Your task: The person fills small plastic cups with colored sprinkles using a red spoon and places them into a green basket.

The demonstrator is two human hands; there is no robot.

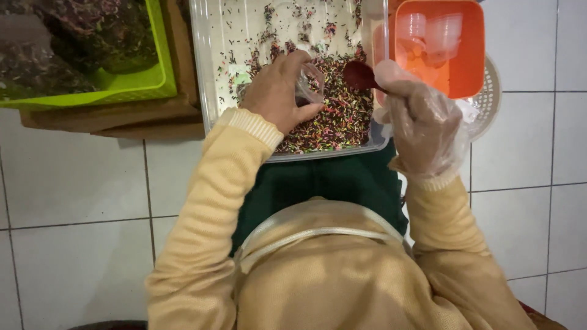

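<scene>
My left hand (276, 91) grips a small clear plastic cup (310, 84), tilted over a clear rectangular tub (205, 73) that holds many coloured sprinkles (342, 116). My right hand (422, 122), inside a thin clear plastic glove, holds a dark red spoon (361, 75) by its handle, with the bowl right beside the cup's mouth. Both hands hover over the near right corner of the tub. My sleeves are pale yellow knit.
An orange square container (471, 67) with clear small cups inside rests on a white perforated basket (491, 98) at the right. A green crate (131, 82) with dark bagged contents sits at the upper left on brown cardboard (147, 119). White floor tiles surround.
</scene>
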